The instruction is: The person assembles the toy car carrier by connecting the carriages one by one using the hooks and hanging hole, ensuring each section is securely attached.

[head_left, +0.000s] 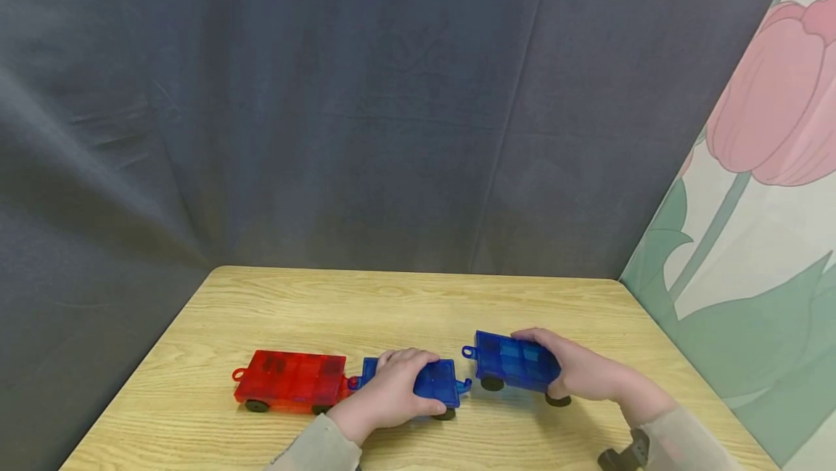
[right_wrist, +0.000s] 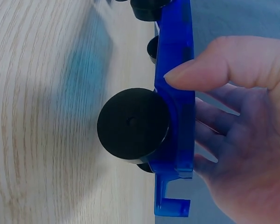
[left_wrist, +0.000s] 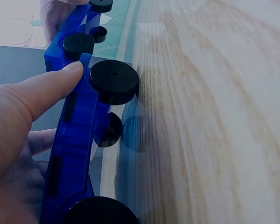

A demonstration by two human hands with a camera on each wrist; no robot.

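Observation:
A see-through blue toy train car with black wheels stands mid-table, its hook pointing right. My left hand grips it across the top, the thumb on its near side. Coupled to its left end is a red toy car with a ring at its far left. My right hand holds a second blue car by its right end, thumb on the near side. That car is raised off the wood and tilted, its ring just above and apart from the first car's hook.
The cars are over a light wooden table. A dark grey curtain hangs behind its far edge. A wall painted with a pink tulip borders the right side.

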